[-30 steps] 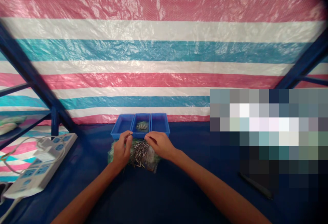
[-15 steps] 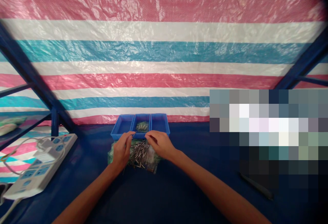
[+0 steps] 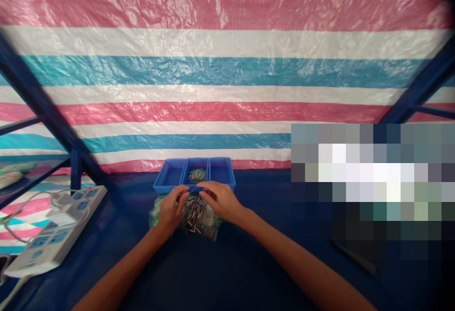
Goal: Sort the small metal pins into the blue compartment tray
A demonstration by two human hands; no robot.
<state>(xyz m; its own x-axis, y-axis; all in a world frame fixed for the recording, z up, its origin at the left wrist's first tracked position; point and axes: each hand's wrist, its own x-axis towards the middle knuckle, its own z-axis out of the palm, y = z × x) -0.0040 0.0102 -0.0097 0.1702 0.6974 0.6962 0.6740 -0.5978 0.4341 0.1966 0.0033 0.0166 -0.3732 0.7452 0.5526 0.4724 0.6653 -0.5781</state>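
A heap of small metal pins [image 3: 192,211] lies on a clear plastic bag [image 3: 209,223] on the blue table. My left hand [image 3: 169,209] and my right hand [image 3: 219,200] hover over the heap, fingertips pinched toward each other. A thin pin [image 3: 192,191] seems to bridge the two pinches, just in front of the blue three-part tray [image 3: 170,185]. The tray's middle compartment holds a small cluster of pieces [image 3: 197,175]; its side compartments look bare.
A white power strip [image 3: 53,233] with cables lies at the left edge. A dark pen-like tool [image 3: 353,256] lies on the right. A striped tarp [image 3: 227,74] hangs behind the tray. Blue frame struts [image 3: 42,107] cross both sides. A pixelated patch covers the right.
Both hands' fingertips have drawn closer together above the heap, and a thin pin now shows between them. The arms have hardly shifted.
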